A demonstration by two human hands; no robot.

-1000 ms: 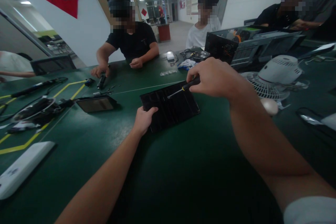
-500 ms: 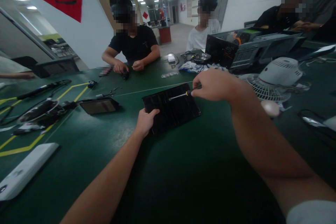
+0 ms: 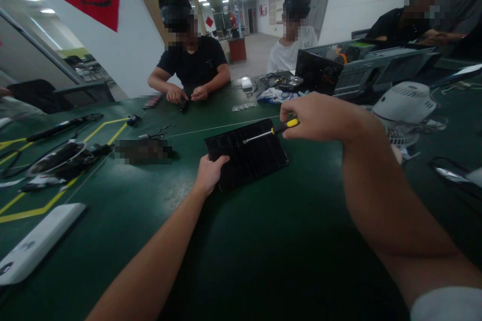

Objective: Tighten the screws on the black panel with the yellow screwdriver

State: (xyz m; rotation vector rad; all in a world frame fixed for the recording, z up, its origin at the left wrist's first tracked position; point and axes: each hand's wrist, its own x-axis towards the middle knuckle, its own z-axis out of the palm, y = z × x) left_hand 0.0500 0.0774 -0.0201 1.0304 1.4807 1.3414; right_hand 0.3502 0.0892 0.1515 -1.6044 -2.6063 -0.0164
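Observation:
A flat black rectangular panel-like device (image 3: 252,160) lies at a slant on the green table, its exact kind unclear. My left hand (image 3: 211,170) grips its left edge, thumb on top and the fingers hidden beneath. In my right hand (image 3: 311,116) is a screwdriver (image 3: 259,136) with a black and yellow handle, held near the handle's end. Its metal shaft slants down to the left, and the tip is at a small pale spot on the panel's upper middle. Whether the tip sits in a screw is too small to tell.
Beyond stands an open computer case (image 3: 361,70); a white fan (image 3: 402,103) lies to the right. At left are a white elongated device (image 3: 39,243), cables and yellow tape lines (image 3: 52,203). Across the table a person in black (image 3: 196,62) handles a small dark object.
My right hand has shifted slightly right and back along the screwdriver, baring more of its yellow handle. The tip stays at about the same spot. My left hand holds still.

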